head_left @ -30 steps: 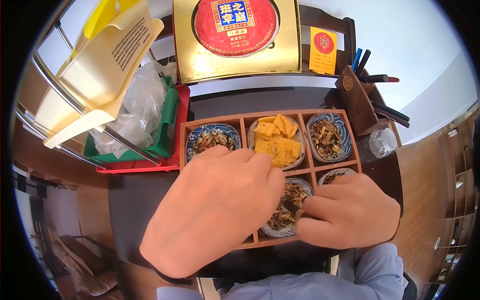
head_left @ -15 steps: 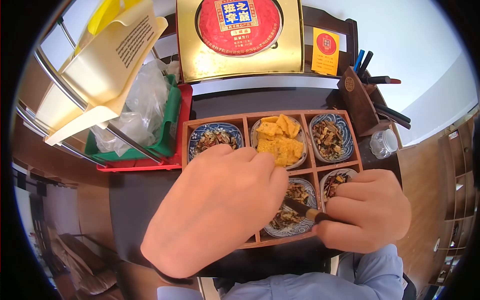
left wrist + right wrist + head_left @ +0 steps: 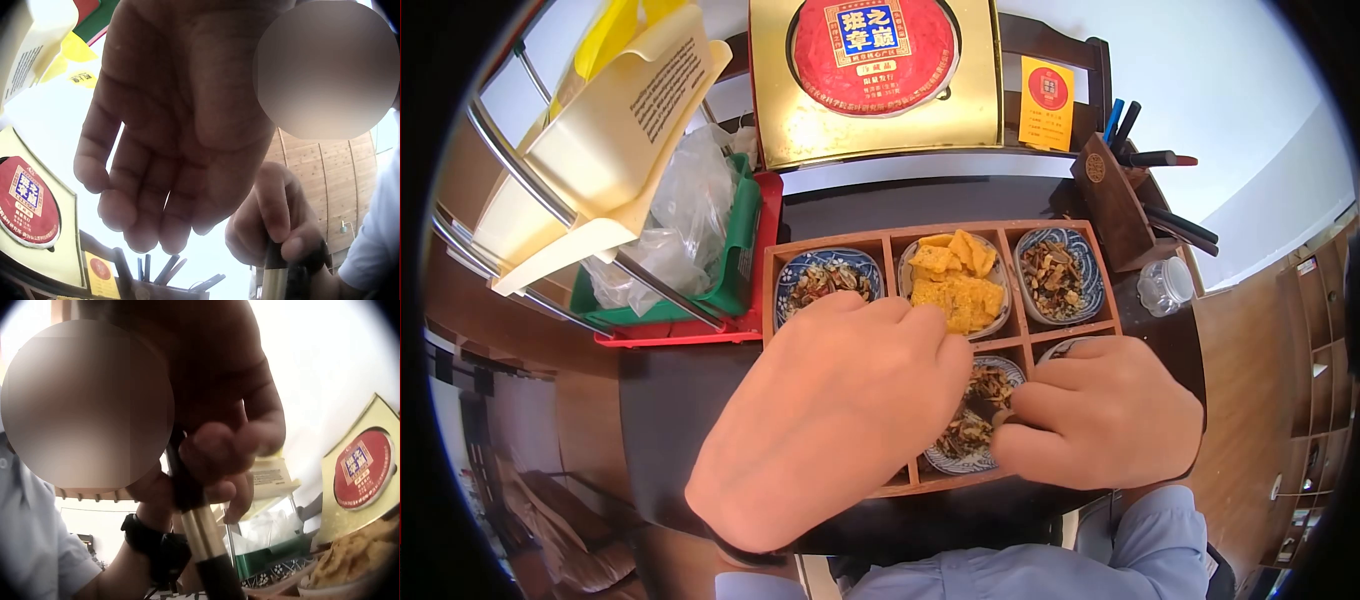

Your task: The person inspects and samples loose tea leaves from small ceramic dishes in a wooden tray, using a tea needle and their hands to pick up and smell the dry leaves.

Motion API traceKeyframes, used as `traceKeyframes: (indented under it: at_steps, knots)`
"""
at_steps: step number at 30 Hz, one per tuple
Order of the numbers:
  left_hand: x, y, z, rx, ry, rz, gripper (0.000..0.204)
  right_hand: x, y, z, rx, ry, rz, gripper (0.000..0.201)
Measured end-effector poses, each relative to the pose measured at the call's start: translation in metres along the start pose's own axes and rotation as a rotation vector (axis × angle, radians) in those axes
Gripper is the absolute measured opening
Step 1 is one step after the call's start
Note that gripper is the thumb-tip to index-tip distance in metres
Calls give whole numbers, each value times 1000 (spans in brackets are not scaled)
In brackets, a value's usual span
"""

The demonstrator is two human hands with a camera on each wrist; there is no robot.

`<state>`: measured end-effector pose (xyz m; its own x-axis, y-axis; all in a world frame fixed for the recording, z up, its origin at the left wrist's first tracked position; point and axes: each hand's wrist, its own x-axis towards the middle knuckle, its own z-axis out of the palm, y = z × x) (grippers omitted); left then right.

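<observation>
My right hand pinches a dark brush with a gold band, its lower end over the lower middle dish of dried leaves and bits. In the head view the hand mostly hides the brush. Across the lower left of the wooden tray hovers my left hand, back up. The left wrist view shows its fingers loosely bent with nothing in them. Beneath it the lower left compartment is hidden. Orange pieces fill the upper middle dish; dried bits lie in the upper left dish and upper right dish.
At the left stand a green basket with clear bags and a metal rack. A gold box with a red disc is behind the tray. A pen holder and a small glass jar are at the right.
My right hand moved right, uncovering the brush and lower right dish, then came back left over them. My left hand has stayed in nearly the same place.
</observation>
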<state>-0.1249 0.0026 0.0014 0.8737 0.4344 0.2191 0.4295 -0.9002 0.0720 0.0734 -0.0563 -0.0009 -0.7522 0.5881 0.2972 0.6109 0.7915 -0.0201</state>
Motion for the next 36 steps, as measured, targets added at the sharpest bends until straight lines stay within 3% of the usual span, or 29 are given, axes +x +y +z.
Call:
traceKeyframes:
  at_steps: [4,11,16,19,27,30,32,36]
  knots:
    - [-1,0,-2,4,-2,5,19,-6,0,-17,4,73,19,15]
    - [0,1,-3,-3,16,19,18,-2,2,-2,-41,68,54,17]
    - [-2,0,-6,-21,47,24,18,-8,-3,-23,-1,55,6,16]
    - [-1,2,-5,-33,60,34,18,-2,2,-2,39,-19,24,17]
    - [-1,2,-6,-36,51,26,19,-13,0,-18,140,39,-47,15]
    - [-1,3,-6,-25,59,32,19,-11,-1,-5,136,-72,-54,15]
    - [-1,4,-7,-16,61,31,19,-8,-1,-8,45,39,7,14]
    - [-2,4,-8,-19,52,17,18,-9,-4,-22,50,68,10,19]
